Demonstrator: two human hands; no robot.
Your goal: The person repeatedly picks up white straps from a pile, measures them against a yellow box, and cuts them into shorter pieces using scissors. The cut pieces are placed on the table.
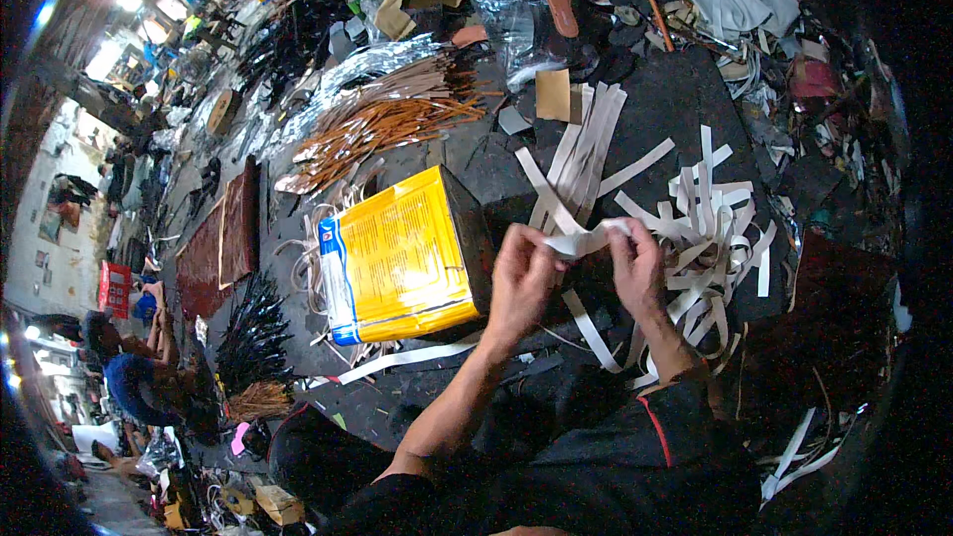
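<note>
A short white strip (579,241) is stretched between my hands. My left hand (526,273) is closed on its left end, thumb against fingers. My right hand (638,263) pinches the other end. Just beyond them, a flat bundle of pale strips (588,154) lies on the dark work surface, some crossing at angles. Beside my right hand spreads a loose, tangled heap of white strips (713,228). To the left of my left hand is a yellow rectangular tin (402,256) with a blue and white band, lying on its side.
Orange-brown strips (392,129) lie bundled beyond the tin. Dark brown sheets (223,243) are at the left, near black strips (253,333). A tan card piece (553,95) is at the far middle. Scraps crowd the far edge and right side. A person (144,367) sits at far left.
</note>
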